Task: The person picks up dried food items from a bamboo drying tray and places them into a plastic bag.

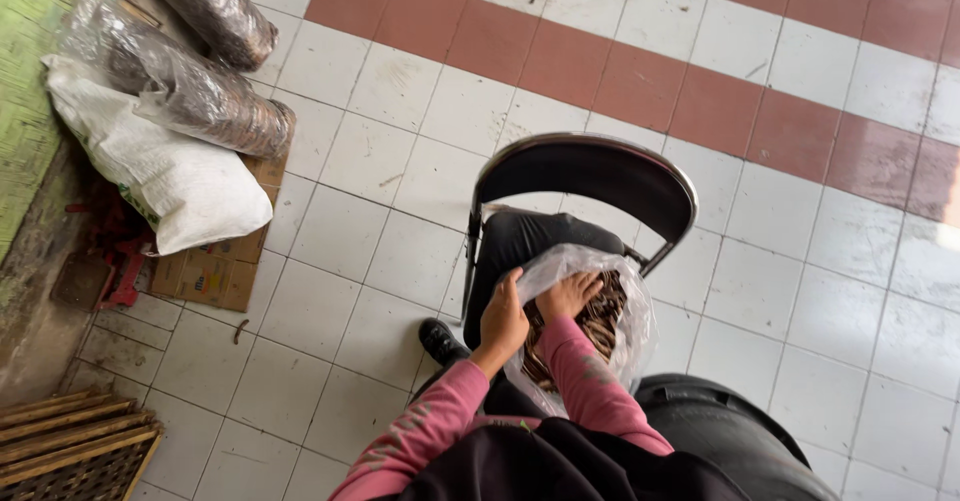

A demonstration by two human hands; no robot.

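— Clear plastic was what we had under both hands: a thin bag (590, 306) resting on the black seat of the folding chair (590, 176), full of dark brown strips we could not identify.

— And our fingers?

— Our left hand (503, 321) lay curled over the bag's near edge, fingers bent and pinching the film. Our right hand (568, 294) was inside the mouth of the bag, fingers spread flat on the contents; whether they gripped anything, we could not tell.

— What did we see beyond the chair?

— Farther left, a flattened cardboard box (215, 271) lay on the floor, brown with small coloured prints. On it sat a white sack (170, 176), bulging, and two clear bags (200, 91) of dark material leaned above it. A slatted wooden crate (70, 446) stood at the lower left.

— And the room?

— White floor tiles (350, 261), scuffed, with a band of red-brown tiles (640, 81) crossing beyond the chair, and a green wall (25, 81) at the left edge.
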